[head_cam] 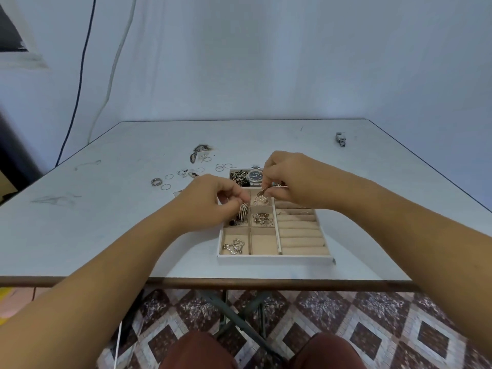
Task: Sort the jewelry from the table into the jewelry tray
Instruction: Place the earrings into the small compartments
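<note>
The tray (274, 259) sits near the front edge of the table (80, 235), and both hands work above its far-left compartments. The left hand (210, 201) pinches a silver, feather-shaped earring (241, 213) by its top, so the thin leaves dangle over a compartment. The right hand (292, 179) pinches a small metal piece (262, 192) between thumb and fingertip, just above the pearl cluster (259, 200). Such pieces are probably light, thin and easily bent or tangled, so the hook or loop is the safest place to hold. The loose rings (170, 179) lying toward the table's left edge look hard and slippery; a fingertip pinch across the band should suit them.
</note>
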